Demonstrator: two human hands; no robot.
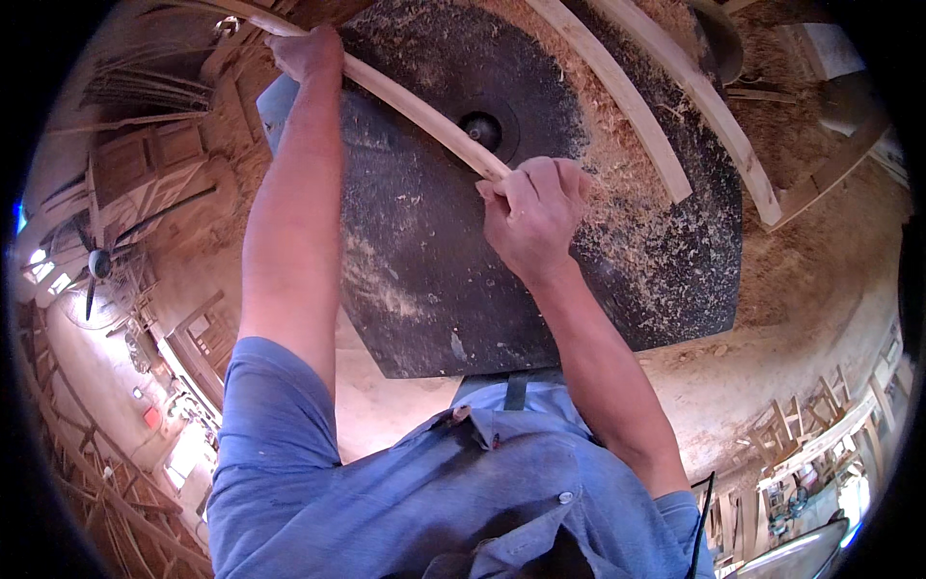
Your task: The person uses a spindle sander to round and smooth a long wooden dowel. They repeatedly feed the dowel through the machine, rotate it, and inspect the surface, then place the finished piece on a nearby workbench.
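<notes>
left hand [313, 55] and right hand [536, 214] are both closed around one long, slender, pale wooden strip [415, 109].

Table [463, 309], dark, angular-edged, with round opening [480, 129]. Upon it: wood shavings [622, 217], thickest at right; two pale wooden strips [625, 89], apart, lying at right; pale dust [386, 289], left.

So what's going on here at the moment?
A person is holding a long wooden strip in both hands above a dark tabletop. The left hand grips it farther away, and the right hand grips it near its closer end. Between them, the strip passes beside a round fitting. Two other strips lie to the right, with pale shavings around them.
</notes>
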